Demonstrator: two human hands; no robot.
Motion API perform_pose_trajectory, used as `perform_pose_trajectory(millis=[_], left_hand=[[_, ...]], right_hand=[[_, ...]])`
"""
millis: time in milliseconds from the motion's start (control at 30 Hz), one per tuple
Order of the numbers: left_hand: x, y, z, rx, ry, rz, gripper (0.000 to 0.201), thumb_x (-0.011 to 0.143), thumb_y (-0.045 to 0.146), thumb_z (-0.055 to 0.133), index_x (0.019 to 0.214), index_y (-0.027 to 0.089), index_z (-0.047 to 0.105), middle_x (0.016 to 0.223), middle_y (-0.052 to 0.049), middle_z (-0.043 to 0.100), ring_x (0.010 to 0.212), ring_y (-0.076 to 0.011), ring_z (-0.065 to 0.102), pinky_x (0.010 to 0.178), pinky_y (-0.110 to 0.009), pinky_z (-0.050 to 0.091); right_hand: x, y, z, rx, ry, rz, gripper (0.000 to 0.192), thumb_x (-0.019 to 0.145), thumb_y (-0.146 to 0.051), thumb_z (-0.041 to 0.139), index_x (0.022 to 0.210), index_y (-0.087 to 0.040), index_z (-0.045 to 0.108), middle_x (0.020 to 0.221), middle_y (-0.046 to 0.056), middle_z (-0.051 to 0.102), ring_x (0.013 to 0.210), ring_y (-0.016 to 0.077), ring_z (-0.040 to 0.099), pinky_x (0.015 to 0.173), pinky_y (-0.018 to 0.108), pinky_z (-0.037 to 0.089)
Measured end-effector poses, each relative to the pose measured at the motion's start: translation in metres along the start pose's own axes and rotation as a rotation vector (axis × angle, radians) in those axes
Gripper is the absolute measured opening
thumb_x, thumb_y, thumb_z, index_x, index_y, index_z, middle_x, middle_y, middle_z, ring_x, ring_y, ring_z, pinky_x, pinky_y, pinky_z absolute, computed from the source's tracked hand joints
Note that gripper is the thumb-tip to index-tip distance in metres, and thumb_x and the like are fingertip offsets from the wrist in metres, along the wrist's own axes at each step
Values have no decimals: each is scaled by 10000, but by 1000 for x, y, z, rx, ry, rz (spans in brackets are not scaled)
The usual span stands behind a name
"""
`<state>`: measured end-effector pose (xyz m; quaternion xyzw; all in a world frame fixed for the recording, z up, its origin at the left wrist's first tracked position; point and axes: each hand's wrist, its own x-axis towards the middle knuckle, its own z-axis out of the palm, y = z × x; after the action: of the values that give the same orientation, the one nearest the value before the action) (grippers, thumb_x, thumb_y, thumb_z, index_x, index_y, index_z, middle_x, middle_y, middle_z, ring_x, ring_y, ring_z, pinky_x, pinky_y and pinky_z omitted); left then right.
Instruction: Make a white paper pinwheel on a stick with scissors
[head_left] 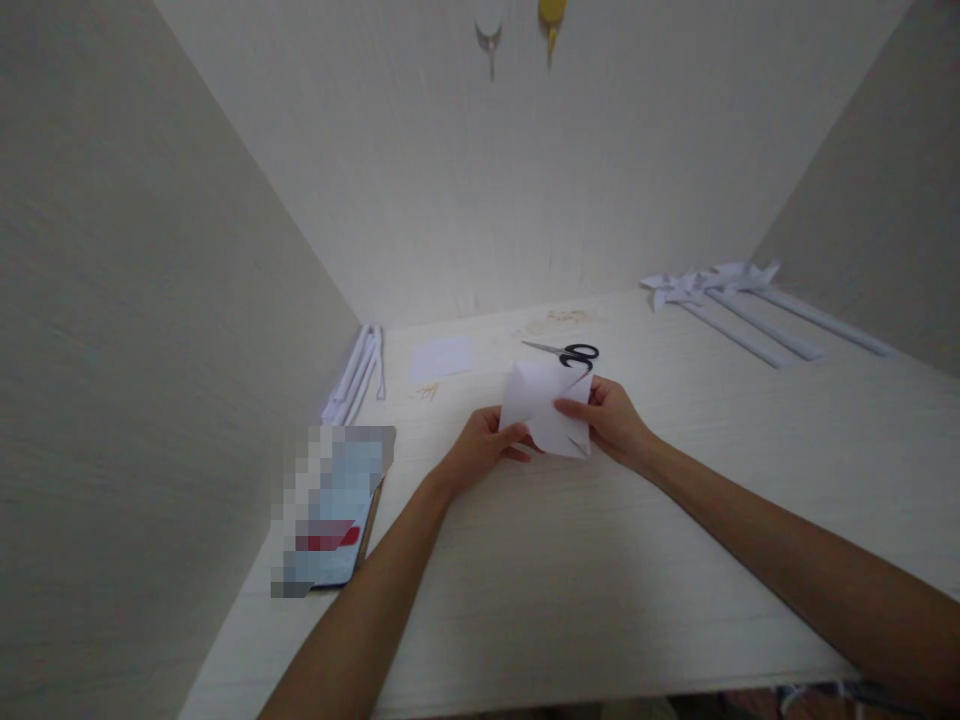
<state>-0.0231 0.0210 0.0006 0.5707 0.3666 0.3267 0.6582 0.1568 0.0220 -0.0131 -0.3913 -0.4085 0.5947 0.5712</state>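
Note:
A white square of paper is held above the table between my two hands, with slits running in from its right-hand corners. My left hand grips its lower left edge, thumb on top and fingers beneath. On the right edge, my right hand pinches the sheet, its thumb lying over the paper and its fingers behind. Just beyond the paper lies a pair of scissors with black handles, blades pointing left; the paper partly covers one handle loop.
Several rolled paper sticks lie at the left wall. Folded paper pinwheels on paper sticks rest at the back right. A flat paper sheet and small toothpick-like pieces lie back left. A partly blurred phone sits beside my left forearm.

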Motion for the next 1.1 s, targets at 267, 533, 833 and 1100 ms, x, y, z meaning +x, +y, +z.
perform_pose_trajectory(millis=[267, 533, 833, 1100], left_hand=[[-2, 8, 16, 56, 212, 7, 252, 577, 251, 683, 763, 101, 604, 671, -40, 651, 573, -115, 595, 521, -219, 510], [0, 8, 24, 91, 360, 27, 198, 575, 234, 680, 696, 99, 601, 589, -18, 627, 479, -94, 558, 449, -203, 493], [1, 5, 22, 89, 348, 62, 164, 615, 248, 656, 675, 113, 586, 571, 0, 598, 479, -81, 551, 451, -183, 479], [1, -1, 23, 492, 420, 258, 248, 697, 320, 579, 853, 130, 611, 719, -36, 649, 617, -130, 592, 531, -228, 490]], right_hand=[[-2, 4, -1, -143, 0, -52, 277, 551, -243, 725, 760, -149, 569, 669, 4, 637, 560, 130, 566, 547, 286, 460], [-2, 2, 2, -137, -14, -62, 264, 528, -247, 729, 723, -153, 579, 644, -7, 631, 549, 128, 555, 538, 270, 448], [-4, 2, -2, -109, -135, 7, 228, 592, -290, 695, 758, -149, 628, 712, 26, 662, 610, 137, 588, 595, 277, 455], [-2, 4, -6, -269, -109, -6, 216, 585, -302, 697, 698, -129, 633, 649, 26, 651, 549, 135, 566, 535, 266, 442]])
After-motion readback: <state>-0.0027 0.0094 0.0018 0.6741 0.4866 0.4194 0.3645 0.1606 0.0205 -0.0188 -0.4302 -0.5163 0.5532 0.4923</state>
